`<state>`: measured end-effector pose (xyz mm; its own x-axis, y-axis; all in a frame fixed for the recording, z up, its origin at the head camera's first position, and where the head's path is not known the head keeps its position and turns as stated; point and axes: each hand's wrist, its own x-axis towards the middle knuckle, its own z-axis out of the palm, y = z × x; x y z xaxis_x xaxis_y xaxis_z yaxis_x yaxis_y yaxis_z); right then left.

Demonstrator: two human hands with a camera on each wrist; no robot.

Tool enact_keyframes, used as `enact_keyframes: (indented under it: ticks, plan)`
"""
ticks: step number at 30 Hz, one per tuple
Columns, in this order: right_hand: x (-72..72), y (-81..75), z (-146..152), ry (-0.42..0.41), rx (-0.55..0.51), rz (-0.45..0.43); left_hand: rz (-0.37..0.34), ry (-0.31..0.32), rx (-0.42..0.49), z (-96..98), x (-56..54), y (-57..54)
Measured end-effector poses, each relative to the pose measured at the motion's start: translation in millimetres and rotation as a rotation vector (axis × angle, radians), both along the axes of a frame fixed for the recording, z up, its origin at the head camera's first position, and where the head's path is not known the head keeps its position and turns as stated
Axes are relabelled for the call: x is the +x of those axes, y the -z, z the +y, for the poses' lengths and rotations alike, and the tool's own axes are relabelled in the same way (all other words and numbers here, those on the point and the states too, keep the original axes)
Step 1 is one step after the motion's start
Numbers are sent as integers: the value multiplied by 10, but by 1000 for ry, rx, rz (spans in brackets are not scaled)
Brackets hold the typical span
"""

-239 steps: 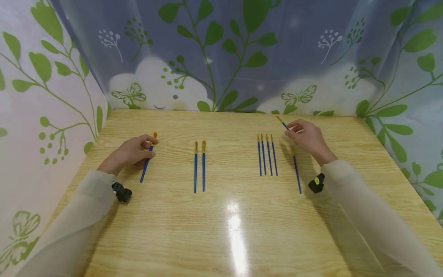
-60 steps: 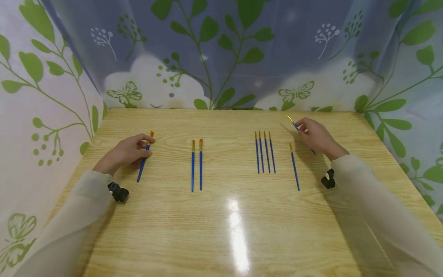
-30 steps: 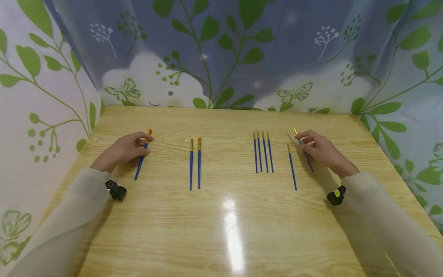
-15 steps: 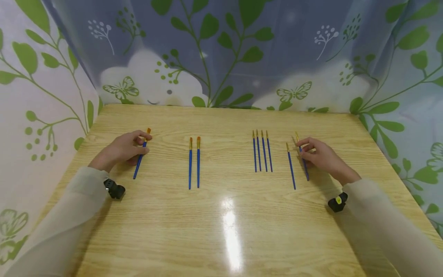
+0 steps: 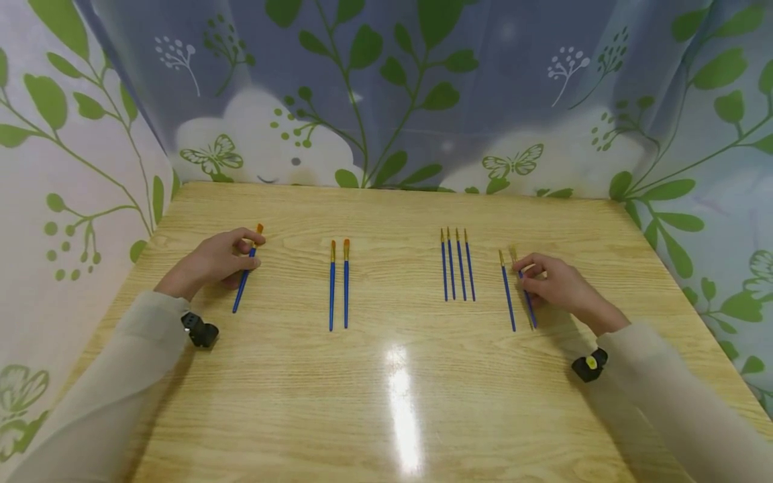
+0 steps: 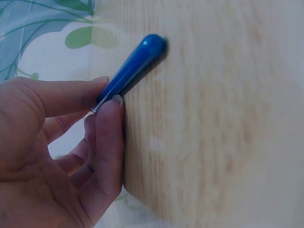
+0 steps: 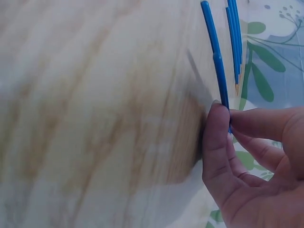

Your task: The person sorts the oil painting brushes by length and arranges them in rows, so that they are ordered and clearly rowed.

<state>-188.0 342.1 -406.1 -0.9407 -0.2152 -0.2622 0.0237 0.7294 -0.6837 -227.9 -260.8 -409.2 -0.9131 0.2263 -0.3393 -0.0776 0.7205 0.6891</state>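
Observation:
At the table's left, my left hand [image 5: 220, 258] pinches a flat paintbrush [image 5: 241, 290] with orange bristles; the left wrist view shows its blue handle [image 6: 137, 61] between thumb and finger. My right hand [image 5: 558, 285] pinches a thin paintbrush [image 5: 529, 305] by its blue handle, bristle end pointing away from me. In the right wrist view the handle [image 7: 220, 76] slants up from the fingertips, its shadow on the wood. Just left of that hand lies another thin paintbrush [image 5: 508, 295], nearly parallel to the held one.
Several thin paintbrushes [image 5: 454, 268] lie in a row right of the middle. Two thicker paintbrushes, a left one [image 5: 332, 288] and a right one [image 5: 347, 288], lie left of the middle. A leaf-patterned curtain [image 5: 386, 100] closes off the wooden table's [image 5: 302, 402] back and sides.
My right hand has brought its thin paintbrush nearer to me and lower, turning it to lie closely alongside the single paintbrush. The left hand keeps its pinch on the flat paintbrush.

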Motion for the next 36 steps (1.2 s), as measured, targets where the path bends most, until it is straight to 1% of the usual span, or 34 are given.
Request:
enact_keyframes:
  ticks: [9, 19, 26, 36]
  plan:
    - [62, -19, -55, -22, 38, 26, 2, -3, -5, 6, 11, -13]
    - [61, 12, -86, -17, 88, 72, 12, 1, -12, 5, 14, -6]
    - [66, 24, -96, -18, 93, 68, 18, -2, -11, -5, 1, 24]
    - [92, 36, -89, -19, 88, 86, 19, -9, -16, -4, -5, 46]
